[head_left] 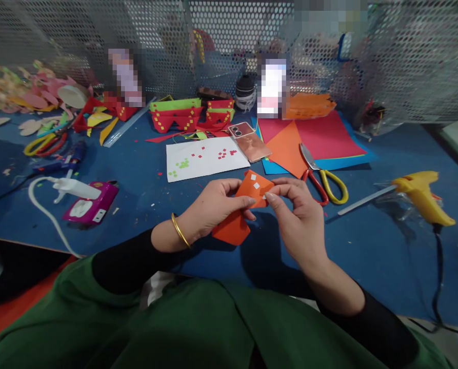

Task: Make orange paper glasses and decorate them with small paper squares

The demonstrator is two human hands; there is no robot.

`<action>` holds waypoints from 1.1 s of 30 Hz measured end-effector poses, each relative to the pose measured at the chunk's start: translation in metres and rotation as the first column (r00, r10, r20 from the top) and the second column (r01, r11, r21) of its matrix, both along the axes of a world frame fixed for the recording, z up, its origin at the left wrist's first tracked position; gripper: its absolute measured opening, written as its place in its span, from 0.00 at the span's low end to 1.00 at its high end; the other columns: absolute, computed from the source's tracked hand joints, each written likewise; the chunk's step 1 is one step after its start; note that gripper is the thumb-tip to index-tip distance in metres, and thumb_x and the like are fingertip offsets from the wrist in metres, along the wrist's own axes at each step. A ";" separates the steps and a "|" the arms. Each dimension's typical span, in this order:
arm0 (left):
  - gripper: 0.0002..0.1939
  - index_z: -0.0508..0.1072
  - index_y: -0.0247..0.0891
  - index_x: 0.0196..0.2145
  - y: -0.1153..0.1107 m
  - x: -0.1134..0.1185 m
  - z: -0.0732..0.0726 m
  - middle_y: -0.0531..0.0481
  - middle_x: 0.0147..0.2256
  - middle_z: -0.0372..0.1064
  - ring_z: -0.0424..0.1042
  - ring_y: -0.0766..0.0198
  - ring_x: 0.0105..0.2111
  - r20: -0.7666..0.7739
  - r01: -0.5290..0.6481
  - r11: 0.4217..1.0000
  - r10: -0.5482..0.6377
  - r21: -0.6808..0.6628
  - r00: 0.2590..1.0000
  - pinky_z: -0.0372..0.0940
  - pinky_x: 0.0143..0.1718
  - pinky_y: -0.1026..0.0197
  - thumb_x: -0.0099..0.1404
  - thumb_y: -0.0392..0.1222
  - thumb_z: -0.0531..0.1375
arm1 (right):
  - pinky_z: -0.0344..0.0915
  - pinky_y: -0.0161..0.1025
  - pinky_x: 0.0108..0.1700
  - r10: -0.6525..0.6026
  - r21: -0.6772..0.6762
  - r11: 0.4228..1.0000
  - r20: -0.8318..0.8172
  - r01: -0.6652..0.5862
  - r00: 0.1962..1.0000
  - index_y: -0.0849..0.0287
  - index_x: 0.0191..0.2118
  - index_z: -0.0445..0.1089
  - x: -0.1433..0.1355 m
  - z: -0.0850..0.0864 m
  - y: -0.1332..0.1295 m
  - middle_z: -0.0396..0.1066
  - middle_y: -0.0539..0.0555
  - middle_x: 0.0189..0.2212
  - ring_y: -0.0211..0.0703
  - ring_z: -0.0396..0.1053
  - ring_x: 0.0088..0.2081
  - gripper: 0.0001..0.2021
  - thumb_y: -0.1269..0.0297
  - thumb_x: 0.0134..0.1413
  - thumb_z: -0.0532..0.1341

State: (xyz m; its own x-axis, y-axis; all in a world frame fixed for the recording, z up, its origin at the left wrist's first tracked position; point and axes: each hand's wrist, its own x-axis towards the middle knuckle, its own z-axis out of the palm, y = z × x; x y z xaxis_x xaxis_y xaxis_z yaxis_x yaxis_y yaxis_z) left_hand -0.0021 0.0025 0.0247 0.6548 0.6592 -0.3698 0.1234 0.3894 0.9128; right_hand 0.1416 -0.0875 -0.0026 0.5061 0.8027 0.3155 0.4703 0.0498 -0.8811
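My left hand grips a folded piece of orange paper between thumb and fingers, above the blue table. Small white squares show on its upper face. At the paper's right edge, my right hand pinches a small white square against the orange surface with thumb and forefinger. Just beyond the hands lies a white sheet bearing small green and red paper squares. Scissors with red and yellow handles rest beyond my right hand.
A yellow glue gun lies at right with its cord off the edge. At left is a purple extension socket with a white plug. Red paper cut-outs, a phone and coloured sheets lie along the perforated metal back panel.
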 end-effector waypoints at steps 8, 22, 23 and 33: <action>0.03 0.75 0.30 0.35 -0.006 0.002 -0.001 0.50 0.19 0.73 0.72 0.67 0.18 0.031 -0.041 0.998 0.043 -0.040 0.999 0.69 0.22 0.67 0.61 0.32 0.64 | 0.64 0.54 0.59 -0.042 0.044 0.998 0.121 0.037 0.992 0.56 0.32 0.74 -0.003 -0.006 0.000 0.71 0.57 0.48 0.50 0.69 0.56 0.05 0.63 0.58 0.64; 0.02 0.76 0.30 0.33 -0.004 0.002 -0.006 0.51 0.18 0.72 0.71 0.70 0.17 0.068 -0.046 0.998 0.048 -0.034 0.997 0.66 0.21 0.70 0.61 0.32 0.64 | 0.66 0.55 0.56 -0.047 0.089 0.996 0.227 0.027 0.973 0.56 0.33 0.73 -0.005 -0.009 0.002 0.72 0.57 0.47 0.49 0.71 0.53 0.04 0.64 0.59 0.64; 0.02 0.76 0.30 0.33 -0.004 0.003 -0.006 0.51 0.18 0.72 0.71 0.70 0.17 0.069 -0.047 0.998 0.050 -0.036 0.996 0.66 0.21 0.70 0.61 0.31 0.64 | 0.66 0.55 0.56 -0.047 0.089 0.996 0.231 0.027 0.972 0.56 0.33 0.73 -0.005 -0.009 0.002 0.72 0.57 0.47 0.49 0.71 0.53 0.04 0.64 0.59 0.64; 0.01 0.76 0.30 0.31 -0.004 0.006 -0.006 0.54 0.22 0.71 0.70 0.72 0.17 0.023 -0.070 0.998 0.069 0.006 0.997 0.64 0.21 0.69 0.59 0.31 0.65 | 0.67 0.54 0.55 -0.052 0.133 0.991 0.250 0.019 0.967 0.57 0.32 0.71 -0.008 -0.009 0.003 0.72 0.57 0.46 0.48 0.71 0.52 0.03 0.67 0.59 0.63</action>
